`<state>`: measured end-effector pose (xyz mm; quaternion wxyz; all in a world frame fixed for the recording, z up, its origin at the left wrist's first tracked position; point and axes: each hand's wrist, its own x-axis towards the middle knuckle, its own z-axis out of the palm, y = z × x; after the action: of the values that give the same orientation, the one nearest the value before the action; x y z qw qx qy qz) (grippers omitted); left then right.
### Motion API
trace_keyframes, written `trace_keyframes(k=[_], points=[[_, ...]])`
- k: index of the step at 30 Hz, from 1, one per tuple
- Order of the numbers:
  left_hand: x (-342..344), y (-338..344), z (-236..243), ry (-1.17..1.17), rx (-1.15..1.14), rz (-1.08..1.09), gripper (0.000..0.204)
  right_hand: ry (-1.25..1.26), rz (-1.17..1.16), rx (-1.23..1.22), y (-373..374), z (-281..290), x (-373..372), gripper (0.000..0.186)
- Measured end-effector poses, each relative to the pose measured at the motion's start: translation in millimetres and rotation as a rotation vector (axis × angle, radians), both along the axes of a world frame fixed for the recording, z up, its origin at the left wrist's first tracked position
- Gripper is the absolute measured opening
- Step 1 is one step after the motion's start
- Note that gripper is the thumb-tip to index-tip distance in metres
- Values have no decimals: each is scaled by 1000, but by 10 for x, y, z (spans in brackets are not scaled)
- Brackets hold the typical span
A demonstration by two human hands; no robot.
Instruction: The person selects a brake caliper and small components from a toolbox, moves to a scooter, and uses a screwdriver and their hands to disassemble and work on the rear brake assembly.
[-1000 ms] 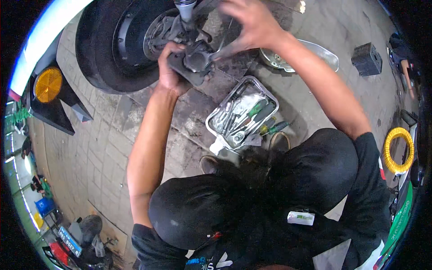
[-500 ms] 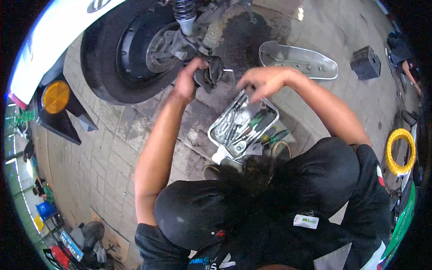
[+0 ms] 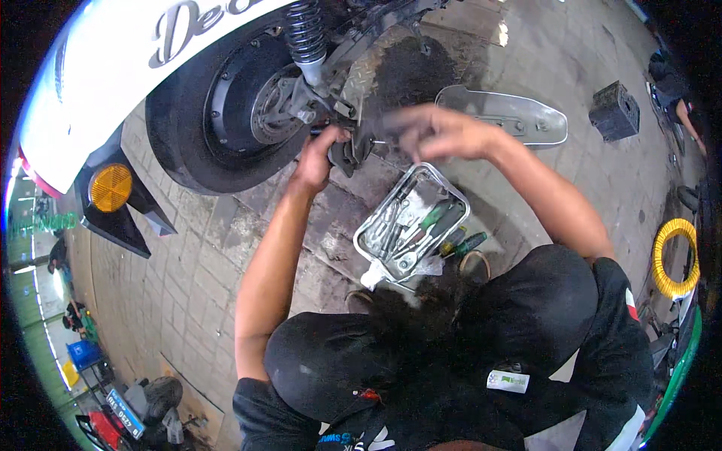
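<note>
My left hand (image 3: 316, 161) is closed around a dark brake caliper (image 3: 348, 152), just right of the motorcycle's rear wheel (image 3: 171, 143) and its brake disc (image 3: 263, 116). From the caliper a thin silver rod (image 3: 380, 142) points toward my right hand (image 3: 451, 137). That hand hovers above the far end of a metal tool tray (image 3: 361, 239), its fingers smeared by motion, so what they hold cannot be made out. Inside the tray lie several wrenches and a green-handled tool (image 3: 435, 216).
A shock absorber (image 3: 304, 37) and white body panel (image 3: 113, 64) stand above the wheel, an orange reflector (image 3: 110, 188) at left. On the paved floor lie a silver cover (image 3: 553, 129), a black block (image 3: 614, 113) and a yellow coil (image 3: 656, 263). Another person's arm shows far right.
The view has shifted, so the wheel and tray appear slightly lower. My left hand keeps the caliper, which looks turned and nearer the disc. My right hand is still moving by the rod.
</note>
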<state>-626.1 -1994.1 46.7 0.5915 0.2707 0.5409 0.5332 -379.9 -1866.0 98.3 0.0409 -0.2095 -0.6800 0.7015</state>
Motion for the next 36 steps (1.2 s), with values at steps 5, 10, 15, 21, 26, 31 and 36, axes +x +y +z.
trace_keyframes(k=[5,10,15,21,26,31,36], points=[[46,77,-152,175,147,144,23,-92,336,387,26,-193,10,67],[-67,20,-151,-53,82,56,20,69,411,62,-23,-124,-18,60],[76,59,-15,43,109,115,19,-126,-66,461,132,-198,53,62],[-8,97,-187,62,97,73,23,78,492,584,94,-278,70,67],[45,32,-50,-40,83,101,23,-117,-97,578,153,-142,-5,57],[100,60,65,20,75,69,20,81,438,561,60,-145,41,51],[32,-2,-63,-63,80,105,18,143,32,324,16,-31,-21,47]])
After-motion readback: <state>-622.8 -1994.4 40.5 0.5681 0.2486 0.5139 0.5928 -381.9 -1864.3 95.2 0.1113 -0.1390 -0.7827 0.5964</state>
